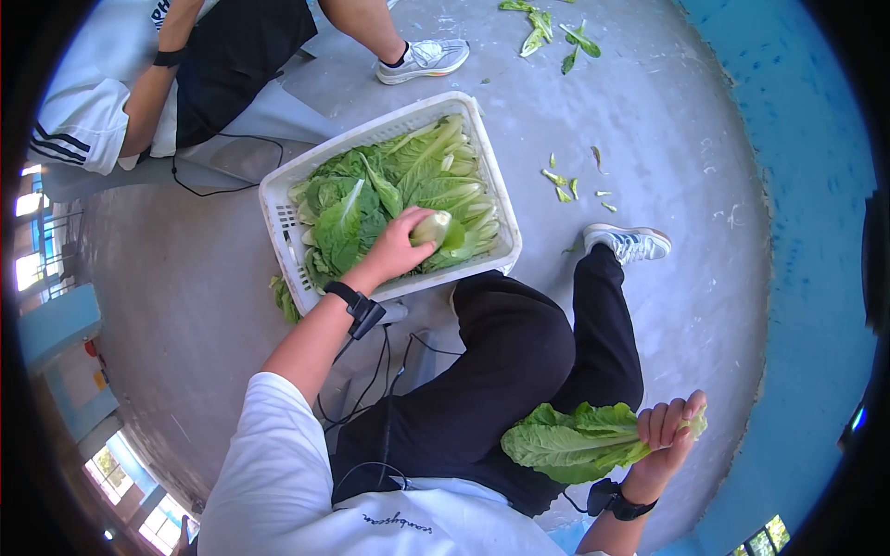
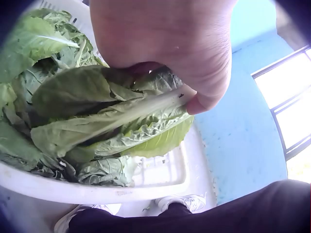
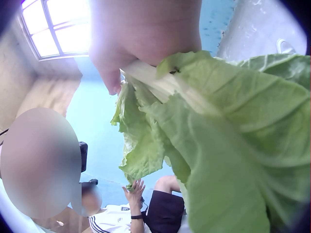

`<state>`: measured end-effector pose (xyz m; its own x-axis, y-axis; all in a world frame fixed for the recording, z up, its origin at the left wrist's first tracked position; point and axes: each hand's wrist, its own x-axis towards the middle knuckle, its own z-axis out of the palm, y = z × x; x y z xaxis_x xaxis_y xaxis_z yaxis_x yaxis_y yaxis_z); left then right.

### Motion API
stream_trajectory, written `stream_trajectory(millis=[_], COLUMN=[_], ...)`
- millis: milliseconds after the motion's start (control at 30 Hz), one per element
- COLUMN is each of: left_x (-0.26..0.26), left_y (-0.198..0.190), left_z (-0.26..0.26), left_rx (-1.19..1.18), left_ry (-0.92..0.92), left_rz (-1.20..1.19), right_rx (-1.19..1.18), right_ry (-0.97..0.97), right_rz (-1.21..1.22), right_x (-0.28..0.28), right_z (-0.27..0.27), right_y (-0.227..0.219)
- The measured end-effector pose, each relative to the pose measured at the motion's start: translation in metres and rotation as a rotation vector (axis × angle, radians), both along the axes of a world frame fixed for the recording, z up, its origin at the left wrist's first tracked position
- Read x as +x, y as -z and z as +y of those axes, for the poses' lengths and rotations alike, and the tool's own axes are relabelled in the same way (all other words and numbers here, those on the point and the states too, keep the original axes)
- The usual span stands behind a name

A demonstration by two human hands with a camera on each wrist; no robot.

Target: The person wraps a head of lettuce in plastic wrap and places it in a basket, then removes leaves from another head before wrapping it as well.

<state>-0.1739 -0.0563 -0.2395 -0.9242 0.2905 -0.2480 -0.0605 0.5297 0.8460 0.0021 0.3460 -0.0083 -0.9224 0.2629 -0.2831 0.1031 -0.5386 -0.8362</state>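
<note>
Over the white crate (image 1: 278, 218), my left hand (image 1: 400, 248) grips a head of romaine lettuce (image 1: 432, 228) near its pale base. In the left wrist view, the thumb presses the white rib of that lettuce (image 2: 146, 109), and its leaves hang over the others. Low on the right, beside my leg, my right hand (image 1: 666, 426) holds another romaine lettuce (image 1: 575, 440), fingers curled round its stem end and leaves pointing left. The right wrist view shows its broad green leaves (image 3: 218, 155) close up. More romaine lettuces (image 1: 450, 167) fill the crate, several with pale bases toward its right side.
Loose leaves (image 1: 579, 44) lie on the grey floor at the top, with small scraps (image 1: 559, 181) nearer. Another person (image 1: 139, 102) sits at the upper left. Black cables (image 1: 380, 371) run by my legs, and a leaf (image 1: 284, 298) lies beside the crate. A blue wall (image 1: 816, 185) borders the right.
</note>
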Motion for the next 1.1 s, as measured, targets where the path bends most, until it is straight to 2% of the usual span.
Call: stream_trajectory(millis=[100,133,233,367,467,567,667,767,933,1033,1100], left_x=[-0.005,-0.007,-0.013,-0.020,-0.017,-0.018,-0.010,0.001,0.008,0.010,0.008], left_y=[-0.005,0.004,-0.010,-0.032,-0.051,-0.090,-0.106,-0.113,-0.162,-0.178,-0.171], left_z=[-0.012,-0.019,-0.027,-0.036,-0.029,-0.013,-0.007,-0.010,0.004,0.004,0.001], left_rx=[-0.077,-0.086,0.040,0.180,0.422,0.689,0.820,0.788,0.997,0.933,0.705], left_ry=[-0.103,-0.117,-0.253,-0.300,-0.393,-0.325,-0.260,-0.341,-0.177,-0.152,-0.193], left_rz=[0.032,0.126,0.058,-0.181,-0.396,-0.525,-0.601,-0.711,-0.795,-0.765,-0.681], right_rx=[-0.002,-0.001,-0.002,0.010,0.034,0.042,0.048,0.094,0.226,0.252,0.215], right_ry=[0.007,0.004,0.000,0.001,-0.018,-0.065,-0.136,-0.264,-0.380,-0.405,-0.408], right_rz=[-0.001,-0.003,-0.012,-0.029,-0.057,-0.082,-0.106,-0.111,-0.183,-0.187,-0.166], right_x=[0.000,0.000,-0.002,-0.004,-0.004,-0.006,-0.010,-0.018,-0.017,-0.008,0.002], right_z=[-0.001,-0.001,-0.001,-0.004,-0.005,-0.006,-0.010,-0.018,-0.034,-0.039,-0.037], right_y=[-0.001,-0.001,-0.003,-0.007,-0.009,-0.012,-0.015,-0.023,-0.034,-0.041,-0.046])
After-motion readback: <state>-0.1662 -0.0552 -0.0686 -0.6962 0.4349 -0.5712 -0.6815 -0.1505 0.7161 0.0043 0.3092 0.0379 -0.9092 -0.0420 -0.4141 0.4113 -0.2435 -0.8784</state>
